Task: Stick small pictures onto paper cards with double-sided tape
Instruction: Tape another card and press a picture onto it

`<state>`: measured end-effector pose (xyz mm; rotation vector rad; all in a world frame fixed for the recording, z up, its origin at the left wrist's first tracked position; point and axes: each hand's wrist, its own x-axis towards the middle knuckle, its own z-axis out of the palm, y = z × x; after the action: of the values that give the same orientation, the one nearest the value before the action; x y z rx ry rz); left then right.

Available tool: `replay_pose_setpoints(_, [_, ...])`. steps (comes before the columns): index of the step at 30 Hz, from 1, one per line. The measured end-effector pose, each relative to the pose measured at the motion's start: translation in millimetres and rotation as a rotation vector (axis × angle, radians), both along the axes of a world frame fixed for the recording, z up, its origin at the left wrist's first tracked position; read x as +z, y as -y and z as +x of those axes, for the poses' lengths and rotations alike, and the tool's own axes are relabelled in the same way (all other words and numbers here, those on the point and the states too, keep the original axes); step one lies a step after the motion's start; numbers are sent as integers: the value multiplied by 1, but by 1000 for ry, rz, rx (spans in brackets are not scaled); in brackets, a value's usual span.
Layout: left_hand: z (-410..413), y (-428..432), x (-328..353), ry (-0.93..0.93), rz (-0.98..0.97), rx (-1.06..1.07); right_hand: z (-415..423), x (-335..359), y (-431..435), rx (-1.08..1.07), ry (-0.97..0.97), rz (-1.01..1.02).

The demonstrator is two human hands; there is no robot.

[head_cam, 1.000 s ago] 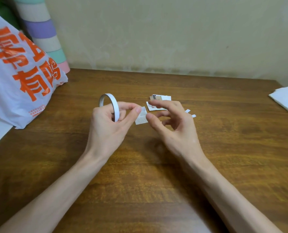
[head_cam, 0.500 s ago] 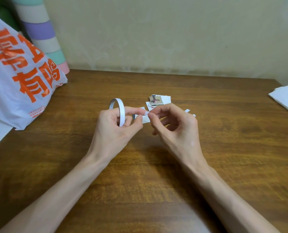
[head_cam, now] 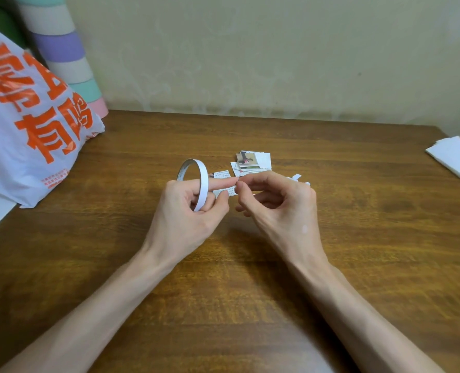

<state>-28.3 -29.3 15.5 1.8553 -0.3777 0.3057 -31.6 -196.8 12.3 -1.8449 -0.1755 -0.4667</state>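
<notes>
Right hand (head_cam: 280,205) has closed in to pinch the top edge of the small printed card (head_cam: 224,189). The left hand (head_cam: 185,211) pinches that card just in front of the picture pile (head_cam: 250,161), with the thin white tape roll (head_cam: 202,181) ringed on its forefinger. Peeling probably wants a fingernail grip and a slow pull; the card is white with rows of fine print.

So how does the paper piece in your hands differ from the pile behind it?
The paper piece is off the table, pinched in the left hand; the pile lies flat on it. The paper piece shows fine print; the pile is topped by a colour picture. Both are small white paper.
</notes>
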Motion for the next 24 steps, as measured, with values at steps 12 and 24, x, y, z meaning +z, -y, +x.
replay_pose_setpoints(12, [1, -3, 3, 27, 21, -8, 0, 2, 3, 16, 20, -31])
replay_pose_setpoints(24, [0, -3, 4, 33, 5, -31, 0, 3, 3, 15, 29, -33])
